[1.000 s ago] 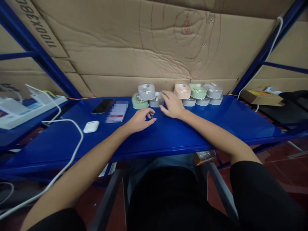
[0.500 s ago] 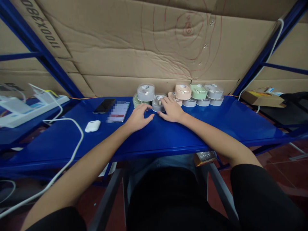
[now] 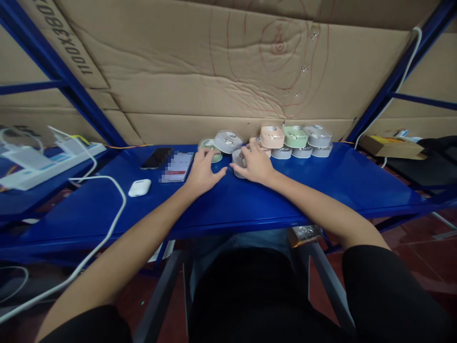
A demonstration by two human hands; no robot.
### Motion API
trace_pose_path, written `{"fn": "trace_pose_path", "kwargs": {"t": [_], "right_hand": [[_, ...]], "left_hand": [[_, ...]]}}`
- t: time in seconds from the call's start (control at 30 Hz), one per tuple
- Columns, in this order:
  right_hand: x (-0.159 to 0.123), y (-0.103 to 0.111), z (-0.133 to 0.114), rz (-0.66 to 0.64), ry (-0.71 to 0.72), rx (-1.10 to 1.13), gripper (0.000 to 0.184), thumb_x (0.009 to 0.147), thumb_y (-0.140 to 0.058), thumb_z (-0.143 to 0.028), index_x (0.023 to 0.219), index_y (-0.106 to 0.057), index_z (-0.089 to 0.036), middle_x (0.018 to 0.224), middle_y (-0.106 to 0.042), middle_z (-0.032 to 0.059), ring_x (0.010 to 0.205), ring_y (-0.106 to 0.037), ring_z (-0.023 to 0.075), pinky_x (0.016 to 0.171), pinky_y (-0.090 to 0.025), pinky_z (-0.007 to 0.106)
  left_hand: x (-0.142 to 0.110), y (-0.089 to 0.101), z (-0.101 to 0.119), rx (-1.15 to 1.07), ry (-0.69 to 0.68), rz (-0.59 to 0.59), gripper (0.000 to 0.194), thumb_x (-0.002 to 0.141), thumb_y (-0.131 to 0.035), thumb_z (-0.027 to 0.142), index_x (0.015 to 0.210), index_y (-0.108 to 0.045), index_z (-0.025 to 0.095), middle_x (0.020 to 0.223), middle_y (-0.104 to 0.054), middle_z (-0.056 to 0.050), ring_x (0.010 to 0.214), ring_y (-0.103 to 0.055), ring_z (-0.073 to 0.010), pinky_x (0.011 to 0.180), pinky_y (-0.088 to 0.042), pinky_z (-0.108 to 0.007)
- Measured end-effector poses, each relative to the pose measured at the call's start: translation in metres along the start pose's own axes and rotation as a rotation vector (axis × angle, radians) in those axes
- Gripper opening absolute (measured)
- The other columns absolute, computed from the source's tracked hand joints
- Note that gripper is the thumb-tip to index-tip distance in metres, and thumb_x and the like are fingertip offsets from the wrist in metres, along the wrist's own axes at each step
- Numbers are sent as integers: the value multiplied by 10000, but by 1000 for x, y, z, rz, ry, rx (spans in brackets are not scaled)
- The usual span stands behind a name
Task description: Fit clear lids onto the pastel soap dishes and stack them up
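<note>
My right hand (image 3: 257, 164) curls its fingers over a small grey rounded case with a clear lid (image 3: 238, 163); the thumb is at its near side. My left hand (image 3: 206, 172) holds nothing, thumb spread, its fingertips at the front of a green case (image 3: 215, 156). I cannot tell if they touch it. Above, a tilted grey case (image 3: 228, 141) leans on the green one. To the right of my right hand, peach (image 3: 272, 137), green (image 3: 295, 136) and grey (image 3: 317, 136) cases sit on top of a lower row of similar cases.
On the blue table (image 3: 285, 205), left of my hands, lie a dark phone (image 3: 156, 158), a phone with a lit screen (image 3: 178, 166) and a white earbud case (image 3: 139, 187). A white cable (image 3: 119, 214) crosses the left side. A cardboard wall (image 3: 171, 71) stands behind.
The grey case under my right hand has slid nearer to me and slightly right. The upper grey case has shifted right and tipped. My left fingers have moved to the left, over the green case's front.
</note>
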State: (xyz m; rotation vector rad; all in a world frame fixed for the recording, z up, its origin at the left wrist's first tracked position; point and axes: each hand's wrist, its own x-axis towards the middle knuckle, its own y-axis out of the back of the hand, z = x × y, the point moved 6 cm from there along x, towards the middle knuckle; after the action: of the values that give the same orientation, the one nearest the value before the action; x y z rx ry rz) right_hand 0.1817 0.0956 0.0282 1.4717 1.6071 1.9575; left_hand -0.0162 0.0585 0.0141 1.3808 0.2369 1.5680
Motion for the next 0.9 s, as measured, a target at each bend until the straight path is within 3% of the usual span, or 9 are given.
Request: {"fn": "trace_pose_path", "kwargs": {"t": [0.13, 0.27, 0.37, 0.5, 0.6, 0.7, 0.9], "right_hand": [[-1, 0, -3, -54, -154, -7, 587, 984, -689, -565, 1339, -652, -99, 1425, -646, 279, 1338, -614, 487, 1077, -561, 603], [-6, 10, -9, -152, -153, -9, 559, 920, -698, -455, 1341, -610, -97, 1467, -620, 287, 1354, -620, 488, 1098, -564, 594], [-12, 21, -10, -244, -15, 61, 504, 881, -683, -421, 1292, -593, -144, 1425, -626, 244, 1330, -624, 445, 1089, -569, 580], [-24, 32, -10, -323, 262, 326, 420, 912, -650, -374, 1295, -576, -219, 1385, -657, 161, 1268, -639, 339, 1120, -565, 532], [-26, 33, -3, -309, 264, 387, 605, 949, -719, -532, 1438, -574, -207, 1478, -648, 187, 1360, -635, 368, 1171, -549, 572], [-27, 26, -1, -373, 216, 381, 884, 877, -821, -701, 1564, -562, -209, 1562, -651, 202, 1394, -664, 411, 1135, -582, 595], [-28, 32, -8, -365, 258, 466, 947, 812, -888, -617, 1603, -577, -198, 1543, -707, 179, 1388, -700, 387, 1171, -573, 563]], "left_hand": [[-1, -4, -2, -49, 21, -46, 469, 935, -796, 336, 1367, -653, 221, 1376, -652, -160, 1304, -688, -371, 1135, -610, -559], [0, -5, 2, -97, 11, -82, 453, 933, -800, 381, 1332, -653, 224, 1336, -698, -142, 1140, -744, -322, 1031, -650, -529], [-1, -7, 9, -175, -16, -150, 556, 906, -841, 449, 1370, -633, 225, 1350, -733, -149, 1172, -756, -333, 1027, -650, -523], [-5, -14, 17, -308, -28, -308, 874, 793, -945, 558, 1511, -567, 234, 1535, -699, -196, 1369, -717, -390, 1148, -601, -567], [-10, -18, 23, -380, -61, -409, 1036, 743, -979, 577, 1602, -514, 234, 1641, -635, -228, 1454, -679, -423, 1205, -563, -603], [-12, -19, 27, -383, -115, -439, 1054, 727, -989, 549, 1617, -510, 251, 1669, -620, -217, 1521, -634, -441, 1244, -531, -618], [-15, -24, 32, -419, -122, -455, 1096, 721, -997, 551, 1629, -477, 224, 1657, -626, -232, 1519, -637, -454, 1250, -538, -605]]}}
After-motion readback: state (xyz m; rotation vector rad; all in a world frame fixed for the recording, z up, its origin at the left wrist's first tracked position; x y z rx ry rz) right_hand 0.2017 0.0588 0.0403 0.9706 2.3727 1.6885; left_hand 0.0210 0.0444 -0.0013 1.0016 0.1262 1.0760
